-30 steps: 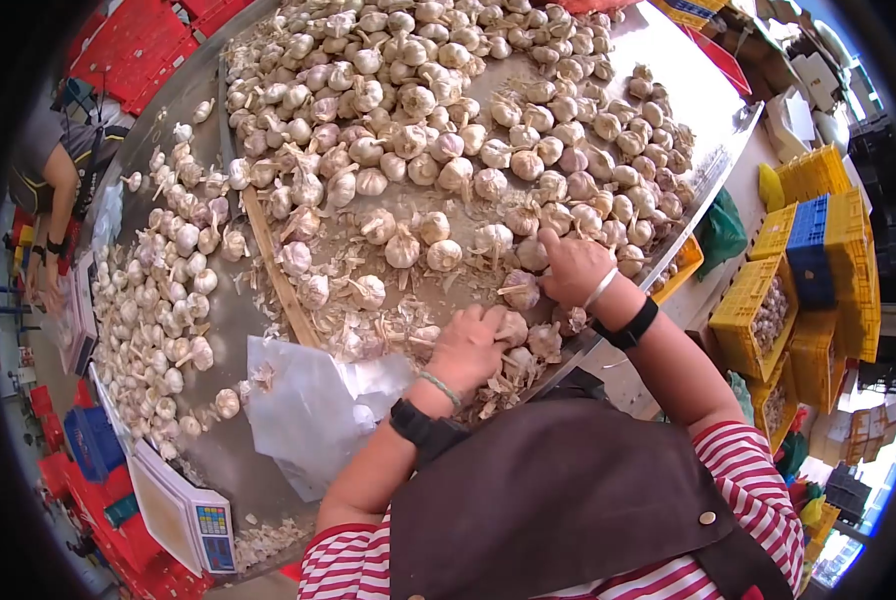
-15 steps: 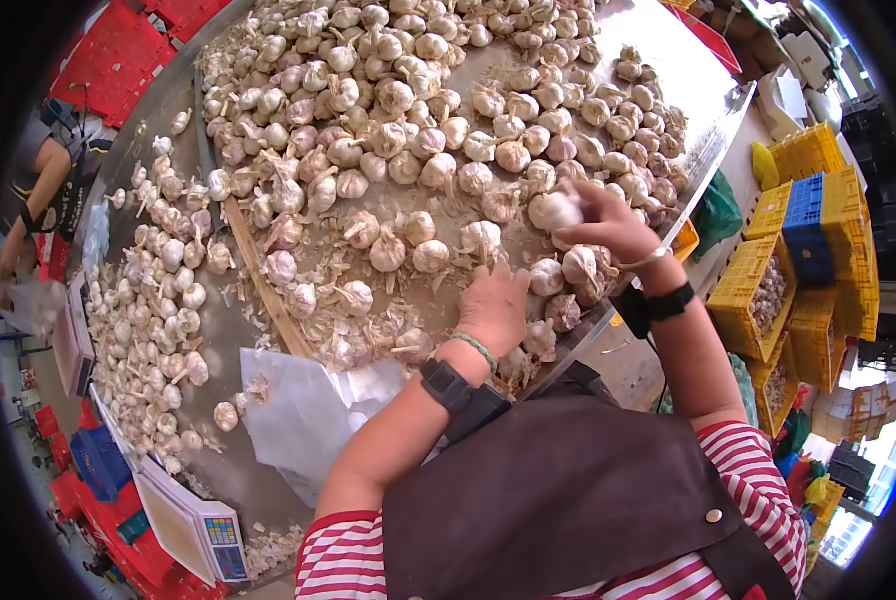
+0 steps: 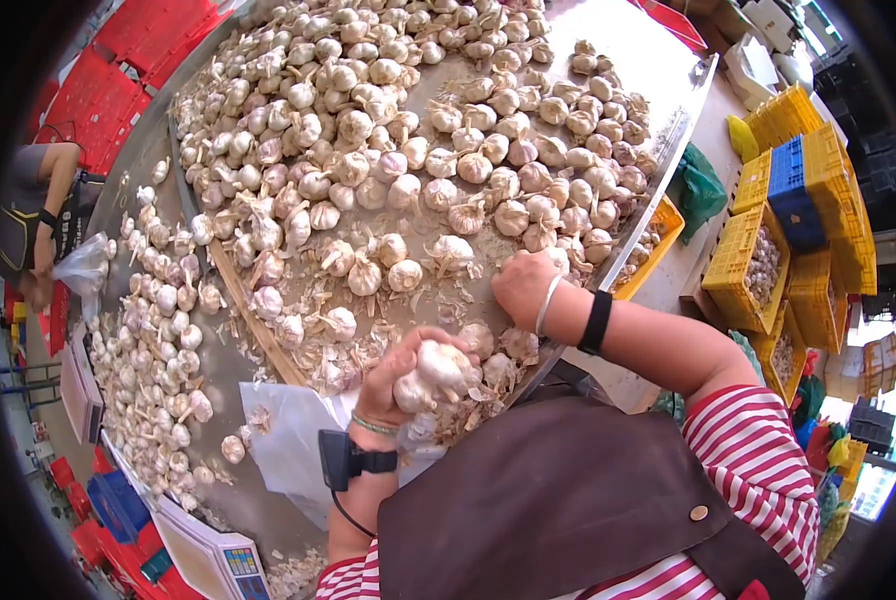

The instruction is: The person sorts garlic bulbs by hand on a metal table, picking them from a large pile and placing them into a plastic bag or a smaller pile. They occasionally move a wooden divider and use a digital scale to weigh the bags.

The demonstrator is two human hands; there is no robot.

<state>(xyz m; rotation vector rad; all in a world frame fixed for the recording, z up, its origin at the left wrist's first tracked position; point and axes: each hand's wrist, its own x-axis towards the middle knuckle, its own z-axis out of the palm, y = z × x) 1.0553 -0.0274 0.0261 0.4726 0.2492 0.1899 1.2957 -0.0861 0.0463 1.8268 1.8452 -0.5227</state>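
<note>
Close to my apron, my left hand (image 3: 393, 375) is wrapped round a couple of whitish garlic bulbs (image 3: 440, 368), with its palm turned toward the right. My right hand (image 3: 528, 287) is curled, back side up, low over the metal table beside a garlic bulb (image 3: 556, 260). Its fingertips are hidden, so what they grip cannot be made out. Loose papery skins (image 3: 368, 345) and a few bulbs lie between the hands and the wooden strip (image 3: 253, 305). A large heap of garlic (image 3: 308, 110) covers the far part of the table.
A white plastic bag (image 3: 283, 430) lies by my left forearm. More bulbs (image 3: 158, 350) are spread left of the strip. A scale (image 3: 203, 550) stands at the left edge. Yellow crates (image 3: 743, 270) are stacked at right. Another person's arm (image 3: 53, 200) is at far left.
My left hand has drawn back toward me and turned up, now with garlic bulbs in it. My right hand has come down and left, and the bulb it held is out of sight.
</note>
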